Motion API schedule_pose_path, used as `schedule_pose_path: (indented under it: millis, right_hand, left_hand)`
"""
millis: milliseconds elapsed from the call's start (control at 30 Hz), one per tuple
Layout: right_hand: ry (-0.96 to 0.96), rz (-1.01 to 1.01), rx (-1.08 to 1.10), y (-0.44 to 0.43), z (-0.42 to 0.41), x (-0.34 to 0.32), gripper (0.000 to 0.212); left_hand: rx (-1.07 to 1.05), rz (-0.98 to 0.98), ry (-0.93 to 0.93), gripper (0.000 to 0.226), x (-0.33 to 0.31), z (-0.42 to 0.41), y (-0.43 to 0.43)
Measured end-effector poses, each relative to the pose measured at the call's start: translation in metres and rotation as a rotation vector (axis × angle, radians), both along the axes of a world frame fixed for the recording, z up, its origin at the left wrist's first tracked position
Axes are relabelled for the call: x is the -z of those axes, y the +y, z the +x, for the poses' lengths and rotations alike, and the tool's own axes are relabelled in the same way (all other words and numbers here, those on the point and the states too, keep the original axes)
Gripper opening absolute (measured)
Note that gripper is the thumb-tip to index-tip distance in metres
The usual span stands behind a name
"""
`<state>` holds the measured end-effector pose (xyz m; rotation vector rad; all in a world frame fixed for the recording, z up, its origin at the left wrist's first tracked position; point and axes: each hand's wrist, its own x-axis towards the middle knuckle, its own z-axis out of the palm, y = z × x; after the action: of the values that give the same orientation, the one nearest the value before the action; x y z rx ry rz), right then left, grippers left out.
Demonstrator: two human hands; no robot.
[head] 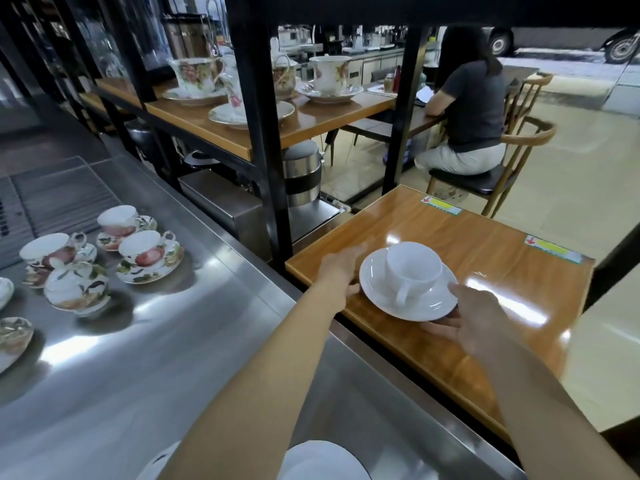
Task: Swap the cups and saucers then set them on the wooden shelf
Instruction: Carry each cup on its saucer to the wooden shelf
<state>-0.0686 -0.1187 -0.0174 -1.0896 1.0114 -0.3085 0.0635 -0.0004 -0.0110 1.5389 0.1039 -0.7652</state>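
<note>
A plain white saucer (408, 292) is gripped from both sides by the two hands. The left hand (341, 271) is pressed flat against the saucer's left rim, fingers stretched out along the edge and only loosely curled. The right hand (474, 313) is hooked on the near right rim, thumb laid on top and fingers tucked underneath, so it's pretty much closed around the edge. A plain white cup (414, 268) is seated upright in the middle of that saucer, handle turned toward the camera. Whether the saucer is resting on the wood or lifted a bit off it can't really be told.

All of this is placed over a glossy wooden surface (485, 237), with two coloured stickers seen along its far edge.

To the left, a stainless steel surface (173, 341) is loaded with a bunch of floral cups and saucers (138, 251), grouped near the far left. Another white saucer (322, 459) is partly visible at the bottom edge, close to the body.

Higher up, a wooden shelf (214, 126) in a black metal frame is already stocked with more floral cups on saucers (327, 77). Past the shelf, a person (471, 112) is seated on a wooden chair at a table, back turned.
</note>
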Motion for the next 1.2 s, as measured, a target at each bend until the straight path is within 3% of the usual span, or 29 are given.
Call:
schedule_pose_path:
  millis: [67,267,633,800,933,1033,1200]
  right_hand:
    - [-0.012,-0.012,0.019,0.001,0.004,0.000,0.020]
    - [0.000,-0.085,0.026,-0.001,0.021,0.006,0.029]
    - [-0.030,-0.040,-0.014,-0.017,0.065,0.000,0.051]
    - [0.015,-0.072,-0.047,-0.017,0.072,0.004,0.046]
    - [0.144,-0.275,-0.053,-0.013,0.070,0.009,0.039]
    - [0.183,-0.503,-0.043,-0.007,0.064,0.010,0.034]
    - [0.205,-0.748,-0.013,0.009,0.042,0.001,0.047]
  left_hand:
    - [-0.023,-0.005,0.057,0.056,0.003,0.003,0.004]
    - [0.008,-0.034,0.125,0.059,-0.005,0.008,0.003]
    - [-0.108,-0.414,0.248,0.075,-0.004,0.024,0.002]
    - [-0.125,-0.449,0.240,0.075,-0.004,0.026,0.004]
    - [-0.225,-0.375,0.185,0.064,-0.003,0.023,0.027]
    - [-0.172,-0.270,0.173,0.055,0.001,0.010,0.056]
    - [-0.148,-0.133,0.144,0.049,-0.001,-0.019,0.106]
